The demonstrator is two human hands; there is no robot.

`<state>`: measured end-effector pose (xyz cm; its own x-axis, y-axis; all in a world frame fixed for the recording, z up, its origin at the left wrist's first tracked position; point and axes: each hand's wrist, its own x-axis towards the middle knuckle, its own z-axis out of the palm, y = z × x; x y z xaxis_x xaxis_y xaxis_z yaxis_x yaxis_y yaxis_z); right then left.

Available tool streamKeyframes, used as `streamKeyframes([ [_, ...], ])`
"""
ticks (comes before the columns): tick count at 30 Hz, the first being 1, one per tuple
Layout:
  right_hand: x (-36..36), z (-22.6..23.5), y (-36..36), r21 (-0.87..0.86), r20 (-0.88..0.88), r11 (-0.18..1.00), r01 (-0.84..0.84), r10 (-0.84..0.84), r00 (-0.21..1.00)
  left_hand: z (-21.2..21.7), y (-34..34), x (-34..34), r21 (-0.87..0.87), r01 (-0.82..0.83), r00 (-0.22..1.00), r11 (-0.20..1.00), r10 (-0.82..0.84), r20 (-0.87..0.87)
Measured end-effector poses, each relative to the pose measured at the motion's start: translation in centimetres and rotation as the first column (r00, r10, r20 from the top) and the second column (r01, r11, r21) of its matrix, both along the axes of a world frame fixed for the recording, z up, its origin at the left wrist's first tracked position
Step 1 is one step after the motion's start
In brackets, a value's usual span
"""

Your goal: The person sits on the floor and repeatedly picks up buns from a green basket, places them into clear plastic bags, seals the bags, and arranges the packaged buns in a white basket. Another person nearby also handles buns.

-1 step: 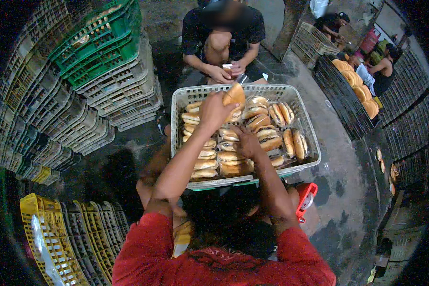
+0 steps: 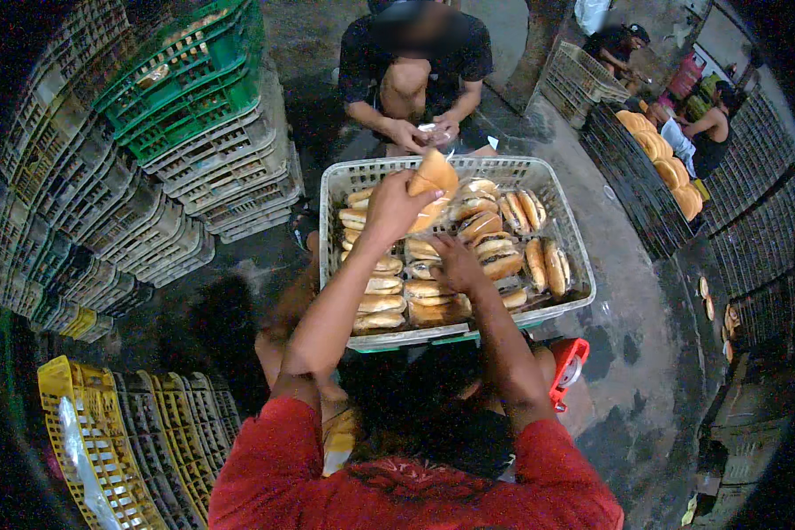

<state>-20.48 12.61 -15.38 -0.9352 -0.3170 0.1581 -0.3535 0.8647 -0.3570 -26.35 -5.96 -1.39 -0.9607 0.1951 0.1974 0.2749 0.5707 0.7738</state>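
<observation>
Overhead, largest first: stacked grey crates [image 2: 194,203] fill the left side, with two green crates [image 2: 181,79] on top of the nearest stack. More crates lie on their sides at lower left, the outermost a yellow crate [image 2: 79,433]. The concrete floor [image 2: 627,291] is dark and patchy.

Directly ahead of me sits a white plastic basket [image 2: 574,265], rectangular, with lattice walls, packed with bread rolls [image 2: 512,252] lying in rough rows; some look wrapped in clear film. A red object [image 2: 567,367] shows just beyond the basket's near right corner; I cannot tell what it is.

Across the basket a seated person in a dark shirt [image 2: 415,62] holds something small in both hands, too small to identify. At far right another person [image 2: 711,132] sits beside a dark rack carrying larger loaves [image 2: 658,146].

Both of my sleeves are red. My left hand [image 2: 393,208] is raised over the far left part of the basket, fingers closed around one roll in a clear bag [image 2: 433,181], held above the others and clear of them. My right hand [image 2: 455,265] is lower, palm down, resting on the rolls near the basket's middle; fingers look loosely curled, but I cannot tell whether they grip anything.
</observation>
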Motion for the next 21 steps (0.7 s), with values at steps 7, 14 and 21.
streamKeyframes([
  [7,3.3,1.5,-4.4,-0.977,0.179,0.142,0.159,0.136,0.974,-1.0,-2.2,10.4,0.6,0.137,0.989,0.788,-0.138,-0.044],
  [14,14.6,5.6,-6.3,-0.891,0.226,0.299,0.341,-0.359,0.906,-5.1,-2.4,18.5,0.853,0.063,0.897,0.518,-0.404,0.18],
  [21,16.9,8.5,-4.8,-0.824,0.344,0.322,0.466,-0.369,0.863,-5.3,-2.9,19.7,0.963,0.034,0.787,0.267,-0.601,0.139],
])
